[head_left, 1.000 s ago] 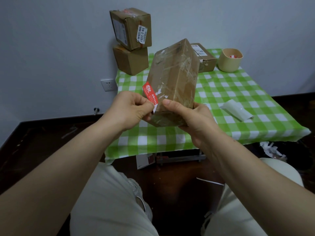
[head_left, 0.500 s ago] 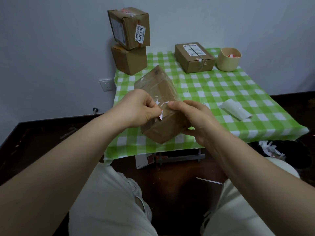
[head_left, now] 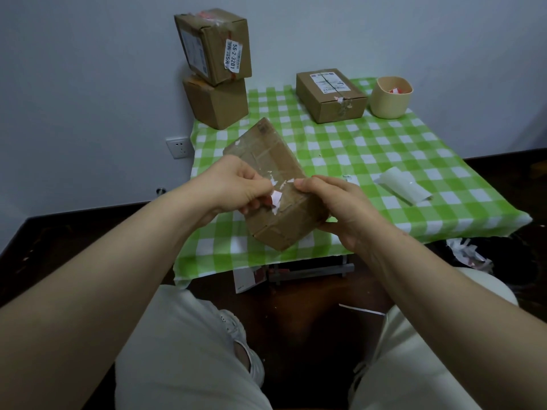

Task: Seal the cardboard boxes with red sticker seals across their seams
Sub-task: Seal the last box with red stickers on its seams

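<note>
Now the sticker (head_left: 276, 197), a small slip showing mostly its pale side with red at the edges, sits pinched in the left grip (head_left: 233, 186). The fingers curl round it right over the taped top face of the box (head_left: 268, 161). Whether it touches the cardboard yet cannot be told. The box is held tilted in the air above the near edge of the desk (head_left: 414, 161), the right grip (head_left: 337, 205) wrapped on its right side, thumb on top and fingers beneath. The sticker looks thin, limp and tacky, likely to curl or cling to itself, so it is best held by one end and laid down from the other. The box seems light and stiff, though its glossy tape may be slick, so a hold across two opposite faces suits it. Farther off on the desk lie a white sheet (head_left: 403, 188), a beige cup (head_left: 390, 99) with red bits inside, a labelled box (head_left: 334, 105), and a stack (head_left: 216, 103) of two boxes by the wall.
</note>
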`<state>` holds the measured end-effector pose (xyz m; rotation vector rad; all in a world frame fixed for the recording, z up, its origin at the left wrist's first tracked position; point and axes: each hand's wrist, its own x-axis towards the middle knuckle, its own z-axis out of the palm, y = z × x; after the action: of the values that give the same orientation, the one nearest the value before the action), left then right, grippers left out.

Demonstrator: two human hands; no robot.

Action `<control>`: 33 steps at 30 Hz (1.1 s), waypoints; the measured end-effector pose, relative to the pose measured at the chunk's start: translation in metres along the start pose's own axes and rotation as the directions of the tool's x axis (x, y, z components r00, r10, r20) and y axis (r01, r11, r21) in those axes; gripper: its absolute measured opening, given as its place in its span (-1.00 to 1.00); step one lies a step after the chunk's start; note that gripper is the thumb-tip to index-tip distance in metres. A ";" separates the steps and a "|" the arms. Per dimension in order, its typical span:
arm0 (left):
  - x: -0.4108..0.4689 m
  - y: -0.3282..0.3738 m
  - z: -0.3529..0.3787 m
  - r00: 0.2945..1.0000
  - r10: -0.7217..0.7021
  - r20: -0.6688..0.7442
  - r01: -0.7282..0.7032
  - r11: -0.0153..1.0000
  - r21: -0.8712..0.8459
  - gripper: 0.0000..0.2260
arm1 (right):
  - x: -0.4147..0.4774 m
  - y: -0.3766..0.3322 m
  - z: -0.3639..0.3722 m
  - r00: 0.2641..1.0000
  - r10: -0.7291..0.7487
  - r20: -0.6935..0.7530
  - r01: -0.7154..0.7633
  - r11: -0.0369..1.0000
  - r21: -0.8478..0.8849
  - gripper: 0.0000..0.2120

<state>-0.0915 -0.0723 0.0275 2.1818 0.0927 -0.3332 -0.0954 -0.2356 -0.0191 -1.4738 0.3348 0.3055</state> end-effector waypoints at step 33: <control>0.011 -0.005 -0.004 0.984 -0.097 0.147 0.139 0.941 -0.310 -0.85 | 0.013 0.001 -0.007 0.999 -0.034 -0.004 0.034 0.999 -0.005 -0.64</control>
<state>-0.0814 -0.0670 0.0226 1.8325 0.1925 -0.4920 -0.0844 -0.2430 -0.0258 -1.4833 0.3117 0.2762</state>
